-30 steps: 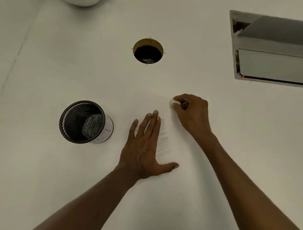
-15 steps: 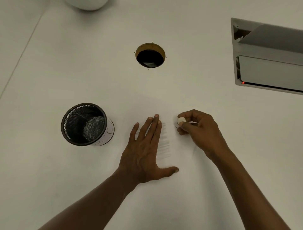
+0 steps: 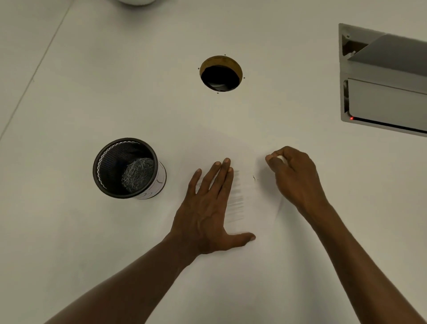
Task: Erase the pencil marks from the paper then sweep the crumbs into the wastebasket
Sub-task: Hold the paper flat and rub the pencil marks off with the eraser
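Note:
A white sheet of paper lies on the white table, hard to tell from it. Faint grey pencil marks run down it beside my left hand. My left hand lies flat on the paper with fingers straight and thumb spread, pressing it down. My right hand hovers at the paper's right part, fingers curled round a small white eraser that barely shows. A few dark crumbs lie between the hands. The black mesh wastebasket stands to the left, with grey shreds inside.
A round cable hole opens in the table at the back centre. A grey metal box with a red light sits at the back right. A white rounded object shows at the top edge.
My right hand with the eraser has drawn back toward me and to the right across the paper, leaving crumbs. My left hand has stayed flat on the paper.

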`<action>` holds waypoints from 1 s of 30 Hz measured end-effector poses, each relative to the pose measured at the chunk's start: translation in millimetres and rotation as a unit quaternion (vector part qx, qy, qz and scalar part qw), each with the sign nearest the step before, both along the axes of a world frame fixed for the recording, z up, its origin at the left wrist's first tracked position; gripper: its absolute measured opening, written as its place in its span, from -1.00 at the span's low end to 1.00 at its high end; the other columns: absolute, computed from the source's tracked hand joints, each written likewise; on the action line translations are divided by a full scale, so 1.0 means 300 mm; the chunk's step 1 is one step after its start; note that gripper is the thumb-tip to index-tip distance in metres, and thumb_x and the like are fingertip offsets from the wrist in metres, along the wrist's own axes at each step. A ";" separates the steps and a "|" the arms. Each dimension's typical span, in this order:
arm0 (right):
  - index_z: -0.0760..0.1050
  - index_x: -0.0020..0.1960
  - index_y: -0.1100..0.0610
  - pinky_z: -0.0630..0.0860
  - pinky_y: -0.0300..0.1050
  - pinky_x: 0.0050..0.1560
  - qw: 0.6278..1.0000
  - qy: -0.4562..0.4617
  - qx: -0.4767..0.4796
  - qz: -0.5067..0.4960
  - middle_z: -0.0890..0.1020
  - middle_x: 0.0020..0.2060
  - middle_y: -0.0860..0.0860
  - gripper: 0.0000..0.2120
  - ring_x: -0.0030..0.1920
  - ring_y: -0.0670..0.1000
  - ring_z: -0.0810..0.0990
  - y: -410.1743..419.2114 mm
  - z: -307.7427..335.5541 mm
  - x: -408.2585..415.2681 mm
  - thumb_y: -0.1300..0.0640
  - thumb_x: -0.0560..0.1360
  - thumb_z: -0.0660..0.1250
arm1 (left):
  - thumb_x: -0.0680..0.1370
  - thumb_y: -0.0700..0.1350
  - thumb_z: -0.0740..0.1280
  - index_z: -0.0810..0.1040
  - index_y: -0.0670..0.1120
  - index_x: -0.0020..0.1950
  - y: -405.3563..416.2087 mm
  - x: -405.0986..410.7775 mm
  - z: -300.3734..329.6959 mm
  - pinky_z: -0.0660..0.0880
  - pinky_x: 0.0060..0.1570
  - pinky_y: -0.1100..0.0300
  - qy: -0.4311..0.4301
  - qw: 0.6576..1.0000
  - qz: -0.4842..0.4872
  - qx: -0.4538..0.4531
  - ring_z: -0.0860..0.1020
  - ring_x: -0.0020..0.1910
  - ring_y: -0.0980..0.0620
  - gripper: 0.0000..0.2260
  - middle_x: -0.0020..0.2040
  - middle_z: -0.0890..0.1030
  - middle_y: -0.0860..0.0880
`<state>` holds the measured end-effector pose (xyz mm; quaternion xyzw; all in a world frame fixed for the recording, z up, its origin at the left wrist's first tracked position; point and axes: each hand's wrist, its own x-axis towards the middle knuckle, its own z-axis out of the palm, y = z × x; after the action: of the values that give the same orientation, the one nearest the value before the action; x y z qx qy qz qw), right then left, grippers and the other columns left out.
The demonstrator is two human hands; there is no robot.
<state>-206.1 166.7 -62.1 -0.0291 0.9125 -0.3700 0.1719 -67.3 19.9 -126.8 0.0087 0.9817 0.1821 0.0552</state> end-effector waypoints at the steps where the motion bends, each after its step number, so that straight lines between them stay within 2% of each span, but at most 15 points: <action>1: 0.52 -0.24 0.13 0.36 -0.21 -0.25 1.000 0.007 0.008 0.004 0.58 -0.33 -0.08 -0.71 -0.26 -0.06 0.54 -0.005 -0.003 0.014 0.05 0.60 0.20 | 0.37 0.62 0.13 0.01 -0.21 0.66 0.000 0.001 -0.001 -0.04 0.59 -0.19 0.002 1.000 0.002 0.001 -0.10 0.66 -0.05 0.16 0.69 -0.07 -0.11; 4: 0.56 -0.29 0.12 0.38 -0.38 -0.28 1.000 0.002 0.009 0.018 0.58 -0.39 -0.11 -0.56 -0.29 -0.14 0.56 -0.011 -0.004 0.071 -0.06 0.64 0.13 | 0.39 0.58 0.16 0.04 -0.21 0.66 0.003 0.003 -0.006 -0.01 0.59 -0.18 0.015 1.000 0.010 0.006 -0.07 0.66 -0.05 0.12 0.68 -0.04 -0.12; 6: 0.64 -0.10 0.14 0.43 -0.36 -0.18 0.998 -0.037 0.002 0.056 0.64 -0.24 -0.05 -0.65 -0.20 -0.09 0.59 -0.008 -0.017 0.101 -0.04 0.62 0.19 | 0.40 0.56 0.20 0.07 -0.22 0.65 0.004 0.003 -0.010 0.00 0.59 -0.17 0.030 0.999 0.017 0.011 -0.03 0.66 -0.05 0.11 0.68 0.00 -0.14; 8: 0.61 0.15 0.11 0.49 -0.22 0.02 0.994 -0.055 -0.004 0.090 0.62 -0.02 -0.02 -0.78 -0.06 -0.05 0.58 0.006 -0.037 0.116 0.09 0.61 0.24 | 0.39 0.55 0.23 0.09 -0.23 0.64 0.005 0.003 -0.012 0.02 0.59 -0.16 0.043 0.999 0.024 0.018 0.00 0.66 -0.06 0.11 0.68 0.03 -0.15; 10: 0.57 0.24 0.11 0.51 -0.17 0.01 0.993 -0.002 -0.012 0.118 0.57 -0.01 0.02 -0.74 -0.09 -0.02 0.57 0.021 -0.048 0.128 0.24 0.58 0.27 | 0.37 0.55 0.24 0.10 -0.24 0.64 0.006 0.003 -0.013 0.03 0.59 -0.16 0.050 0.998 0.029 0.021 0.00 0.66 -0.08 0.12 0.68 0.03 -0.16; 12: 0.59 0.20 0.15 0.52 -0.26 -0.08 0.987 0.078 -0.017 0.138 0.58 -0.09 0.00 -0.72 -0.17 -0.05 0.57 0.033 -0.054 0.156 0.34 0.51 0.34 | 0.36 0.56 0.25 0.10 -0.25 0.63 0.007 0.003 -0.014 0.04 0.59 -0.17 0.050 0.998 0.029 0.020 -0.01 0.66 -0.10 0.14 0.67 0.02 -0.18; 15: 0.65 -0.01 0.17 0.47 -0.45 -0.10 0.980 0.139 -0.020 0.141 0.66 -0.18 -0.05 -0.80 -0.20 -0.16 0.58 0.039 -0.070 0.219 0.35 0.40 0.48 | 0.35 0.58 0.24 0.11 -0.26 0.63 0.006 0.002 -0.018 0.06 0.58 -0.19 0.045 0.999 0.026 0.016 -0.01 0.66 -0.11 0.16 0.67 0.02 -0.19; 17: 0.67 -0.05 0.19 0.48 -0.40 -0.06 0.973 0.167 -0.014 0.161 0.69 -0.17 0.01 -0.82 -0.18 -0.12 0.62 0.018 -0.076 0.237 0.38 0.39 0.48 | 0.35 0.59 0.22 0.13 -0.26 0.63 0.005 0.003 -0.016 0.06 0.58 -0.19 0.040 0.999 0.026 0.013 0.00 0.66 -0.11 0.16 0.67 0.02 -0.19; 21: 0.68 -0.02 0.21 0.56 -0.12 -0.05 0.957 0.218 -0.007 0.190 0.70 -0.17 0.06 -0.81 -0.16 0.01 0.65 -0.071 -0.089 0.116 0.37 0.42 0.41 | 0.35 0.60 0.20 0.10 -0.24 0.64 0.003 -0.001 -0.009 -0.02 0.60 -0.13 0.029 0.999 0.023 0.000 -0.03 0.66 -0.10 0.16 0.68 0.00 -0.18; 24: 0.68 -0.06 0.19 0.55 -0.15 -0.08 0.953 0.238 0.001 0.185 0.71 -0.19 0.04 -0.82 -0.18 0.01 0.64 -0.073 -0.091 0.099 0.39 0.40 0.42 | 0.35 0.61 0.19 0.07 -0.24 0.64 0.005 -0.001 -0.008 -0.03 0.60 -0.13 0.022 0.999 0.023 -0.003 -0.04 0.66 -0.10 0.17 0.68 -0.02 -0.18; 27: 0.68 -0.09 0.18 0.52 -0.20 -0.12 0.951 0.244 0.019 0.190 0.69 -0.20 0.02 -0.78 -0.19 0.01 0.61 0.018 -0.076 0.247 0.42 0.35 0.42 | 0.36 0.61 0.16 0.06 -0.24 0.64 0.003 0.000 -0.010 -0.02 0.60 -0.15 0.011 1.000 0.023 -0.002 -0.08 0.66 -0.09 0.16 0.68 -0.05 -0.17; 30: 0.68 -0.12 0.15 0.52 -0.08 -0.26 0.945 0.269 0.033 0.182 0.68 -0.25 -0.02 -0.79 -0.20 0.03 0.56 0.007 -0.075 0.236 0.40 0.34 0.44 | 0.36 0.61 0.15 0.05 -0.24 0.65 0.002 -0.001 -0.008 -0.04 0.61 -0.14 0.010 1.000 0.018 -0.007 -0.08 0.66 -0.09 0.16 0.68 -0.06 -0.17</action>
<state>-135.4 168.9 -84.5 -0.2870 0.9158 -0.2806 -0.0148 -67.6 20.5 -129.1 -0.0076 0.9834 0.1762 0.0421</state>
